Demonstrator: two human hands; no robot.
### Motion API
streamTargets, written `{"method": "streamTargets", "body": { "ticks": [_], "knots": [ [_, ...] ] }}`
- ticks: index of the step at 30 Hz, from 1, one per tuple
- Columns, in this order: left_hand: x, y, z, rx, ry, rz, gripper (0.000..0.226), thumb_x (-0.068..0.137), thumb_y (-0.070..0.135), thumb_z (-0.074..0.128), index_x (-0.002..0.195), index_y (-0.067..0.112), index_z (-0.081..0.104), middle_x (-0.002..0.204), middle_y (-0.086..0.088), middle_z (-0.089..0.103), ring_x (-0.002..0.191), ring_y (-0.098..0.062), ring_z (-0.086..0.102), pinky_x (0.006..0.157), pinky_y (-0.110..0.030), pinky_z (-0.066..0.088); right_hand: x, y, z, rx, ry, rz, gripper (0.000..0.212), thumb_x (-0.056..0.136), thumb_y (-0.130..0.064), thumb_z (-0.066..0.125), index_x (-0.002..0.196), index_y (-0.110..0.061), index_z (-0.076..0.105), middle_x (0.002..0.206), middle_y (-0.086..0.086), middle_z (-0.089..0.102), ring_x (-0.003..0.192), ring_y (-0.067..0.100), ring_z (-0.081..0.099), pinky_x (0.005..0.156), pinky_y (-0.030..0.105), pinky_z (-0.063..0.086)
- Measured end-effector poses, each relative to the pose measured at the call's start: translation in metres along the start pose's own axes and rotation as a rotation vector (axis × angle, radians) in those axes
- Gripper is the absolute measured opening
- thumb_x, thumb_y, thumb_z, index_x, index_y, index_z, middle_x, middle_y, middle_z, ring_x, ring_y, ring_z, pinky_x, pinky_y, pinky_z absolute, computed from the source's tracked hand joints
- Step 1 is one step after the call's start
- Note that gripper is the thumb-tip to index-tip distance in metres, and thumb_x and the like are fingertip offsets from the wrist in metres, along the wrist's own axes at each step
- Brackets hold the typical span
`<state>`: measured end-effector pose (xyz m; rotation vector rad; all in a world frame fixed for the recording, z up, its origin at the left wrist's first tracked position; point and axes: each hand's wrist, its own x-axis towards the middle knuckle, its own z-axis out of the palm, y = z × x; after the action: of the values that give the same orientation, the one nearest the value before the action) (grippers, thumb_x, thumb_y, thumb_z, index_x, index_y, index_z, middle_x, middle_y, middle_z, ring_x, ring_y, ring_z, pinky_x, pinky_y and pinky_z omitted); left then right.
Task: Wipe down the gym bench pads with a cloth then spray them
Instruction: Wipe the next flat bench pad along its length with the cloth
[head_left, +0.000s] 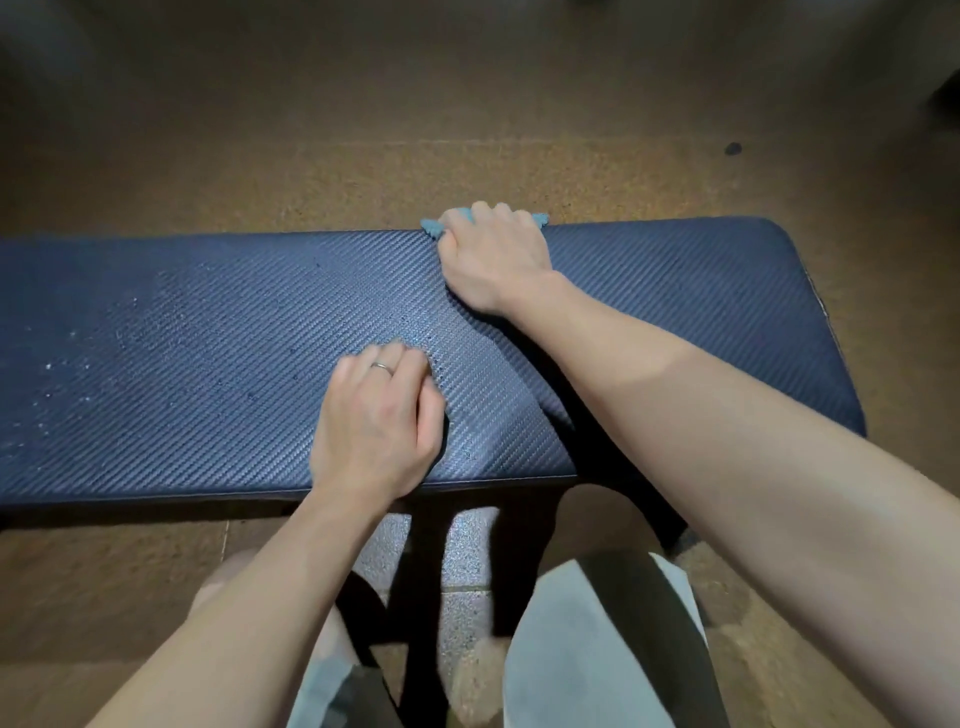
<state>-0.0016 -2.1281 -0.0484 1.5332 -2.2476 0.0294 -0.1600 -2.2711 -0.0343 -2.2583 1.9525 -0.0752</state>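
A long dark blue bench pad (208, 364) with a woven texture runs across the view. Pale specks and droplets dot its left part. My right hand (493, 254) lies at the pad's far edge, fingers curled over a light blue cloth (430, 227) whose ends stick out on both sides of the hand. My left hand (379, 415) rests on the pad near its front edge, fingers loosely bent, a ring on one finger, holding nothing.
The bench's black legs (431, 571) stand under the pad in front of my knees. Brown speckled floor (467, 104) surrounds the bench. A small dark spot (733, 149) lies on the floor at far right. No spray bottle is in view.
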Motion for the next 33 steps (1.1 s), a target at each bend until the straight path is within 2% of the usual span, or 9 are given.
{"method": "streamTargets", "body": {
  "ticks": [4, 8, 11, 15, 19, 22, 26, 30, 33],
  "knots": [
    [0.001, -0.002, -0.001, -0.002, 0.011, -0.009, 0.016, 0.095, 0.017, 0.046, 0.084, 0.008, 0.053, 0.082, -0.011, 0.053, 0.076, -0.032, 0.047, 0.073, -0.044, 0.035, -0.011, 0.027, -0.004, 0.014, 0.02, 0.011, 0.044, 0.104, -0.033, 0.022, 0.127, -0.017, 0.056, 0.126, 0.013, 0.059, 0.114, 0.033, 0.053, 0.1, 0.046, 0.035],
    [-0.001, -0.001, 0.0, -0.007, 0.027, -0.015, 0.016, 0.095, 0.016, 0.046, 0.082, 0.008, 0.051, 0.08, -0.011, 0.051, 0.074, -0.031, 0.045, 0.072, -0.043, 0.033, -0.026, 0.078, -0.009, -0.033, 0.111, 0.072, 0.042, 0.103, -0.029, 0.024, 0.117, -0.012, 0.06, 0.116, 0.016, 0.061, 0.103, 0.038, 0.055, 0.093, 0.047, 0.038],
    [-0.001, -0.001, 0.0, -0.017, 0.037, -0.026, 0.016, 0.096, 0.016, 0.047, 0.082, 0.008, 0.051, 0.08, -0.01, 0.051, 0.074, -0.03, 0.044, 0.072, -0.043, 0.034, -0.029, 0.093, -0.009, -0.047, 0.111, 0.115, 0.044, 0.102, -0.029, 0.024, 0.121, -0.012, 0.06, 0.118, 0.018, 0.061, 0.107, 0.04, 0.055, 0.097, 0.048, 0.038],
    [-0.002, -0.001, 0.002, -0.025, 0.051, -0.03, 0.017, 0.095, 0.016, 0.048, 0.082, 0.007, 0.052, 0.079, -0.011, 0.052, 0.074, -0.03, 0.046, 0.071, -0.045, 0.036, -0.024, 0.08, -0.004, -0.042, 0.084, 0.171, 0.046, 0.103, -0.028, 0.024, 0.13, -0.011, 0.058, 0.127, 0.019, 0.058, 0.119, 0.04, 0.05, 0.106, 0.05, 0.033],
    [-0.002, 0.001, 0.004, -0.023, 0.064, -0.033, 0.016, 0.095, 0.015, 0.049, 0.082, 0.007, 0.053, 0.079, -0.011, 0.053, 0.075, -0.032, 0.048, 0.071, -0.046, 0.037, -0.022, 0.055, -0.004, -0.044, 0.071, 0.269, 0.043, 0.103, -0.028, 0.026, 0.126, -0.009, 0.057, 0.133, 0.016, 0.054, 0.128, 0.037, 0.045, 0.115, 0.053, 0.024],
    [-0.002, 0.0, 0.004, -0.03, 0.071, -0.029, 0.014, 0.094, 0.014, 0.05, 0.082, 0.008, 0.053, 0.08, -0.012, 0.054, 0.075, -0.034, 0.049, 0.071, -0.049, 0.039, -0.009, 0.002, -0.004, -0.063, 0.057, 0.195, 0.042, 0.1, -0.029, 0.031, 0.122, -0.011, 0.061, 0.131, 0.016, 0.058, 0.124, 0.036, 0.051, 0.108, 0.048, 0.032],
    [-0.004, -0.001, 0.003, -0.05, 0.075, -0.009, 0.014, 0.094, 0.015, 0.049, 0.083, 0.009, 0.052, 0.081, -0.012, 0.055, 0.076, -0.033, 0.05, 0.071, -0.048, 0.039, 0.003, -0.052, 0.003, 0.029, 0.028, 0.102, 0.042, 0.102, -0.029, 0.029, 0.132, -0.015, 0.055, 0.14, 0.01, 0.052, 0.132, 0.031, 0.044, 0.112, 0.047, 0.027],
    [-0.005, -0.004, 0.001, -0.087, 0.099, 0.008, 0.014, 0.096, 0.015, 0.049, 0.084, 0.009, 0.053, 0.081, -0.01, 0.055, 0.075, -0.031, 0.048, 0.071, -0.046, 0.038, -0.004, -0.023, -0.003, 0.115, 0.019, 0.045, 0.043, 0.105, -0.027, 0.025, 0.137, -0.018, 0.052, 0.139, 0.01, 0.053, 0.131, 0.031, 0.047, 0.108, 0.045, 0.032],
    [-0.008, -0.006, 0.001, -0.106, 0.116, 0.012, 0.015, 0.097, 0.016, 0.048, 0.085, 0.009, 0.053, 0.081, -0.009, 0.055, 0.074, -0.03, 0.048, 0.071, -0.045, 0.037, -0.013, 0.014, -0.007, 0.102, 0.082, 0.103, 0.042, 0.105, -0.024, 0.026, 0.135, -0.016, 0.055, 0.134, 0.013, 0.058, 0.122, 0.034, 0.054, 0.098, 0.043, 0.037]
  ]
}}
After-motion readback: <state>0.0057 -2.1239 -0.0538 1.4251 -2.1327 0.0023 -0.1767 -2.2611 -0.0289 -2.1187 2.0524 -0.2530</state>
